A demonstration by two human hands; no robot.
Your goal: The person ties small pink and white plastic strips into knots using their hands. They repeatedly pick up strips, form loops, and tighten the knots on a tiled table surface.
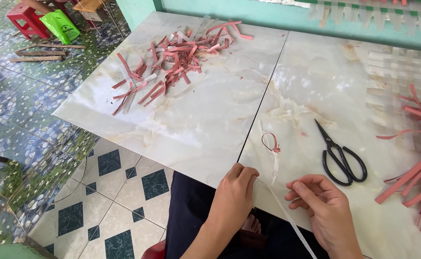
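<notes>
A pale marbled desk (205,120) of two slabs stands against a turquoise wall (249,14), daylight glossing its top, over a floor (33,105) of blue-green pebble-print and white diamond tiles, with a red stool (25,19) and green bag (60,26) at far left.

Person, head view: left hand (234,196) and right hand (328,211) bare, no rings, gloves or watch visible. Forearms bare, no sleeves in view. Dark navy trousers (191,211) on the lap. One bare foot (252,223) showing below.
</notes>
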